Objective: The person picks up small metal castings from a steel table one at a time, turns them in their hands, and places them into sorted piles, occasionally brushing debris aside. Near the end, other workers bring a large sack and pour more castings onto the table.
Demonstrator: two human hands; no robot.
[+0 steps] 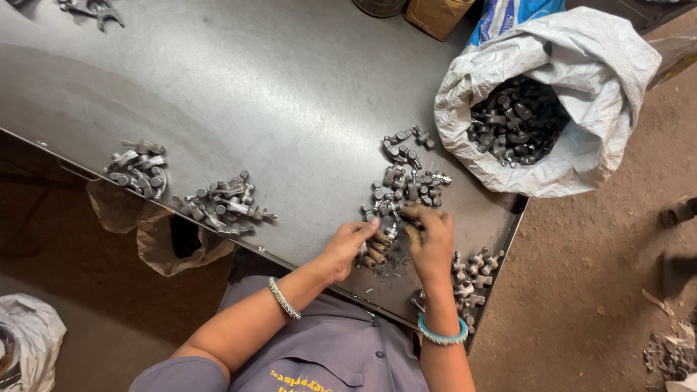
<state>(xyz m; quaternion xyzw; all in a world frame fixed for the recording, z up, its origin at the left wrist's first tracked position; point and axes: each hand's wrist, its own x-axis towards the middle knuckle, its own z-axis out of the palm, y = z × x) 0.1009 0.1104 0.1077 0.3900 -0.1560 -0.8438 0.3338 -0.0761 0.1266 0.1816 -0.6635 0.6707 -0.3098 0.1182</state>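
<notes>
Grey knobbly metal parts (406, 185) under, seemingly touching, both hands (432, 243).

A white woven sack (581, 65) stands open at the far right corner of the metal table (254, 94), full of dark metal parts (517, 120). Behind it lean a blue-and-white printed bag (508, 14) and a brown bag (437, 14). A crumpled white bag (29, 348) lies on the floor at lower left.

You have a grey sheet-metal table (276, 87) carrying four loose heaps of small grey metal parts: one far left (138, 168), one beside it (225, 203), one central (406, 181), one at the near right edge (473, 279).
</notes>
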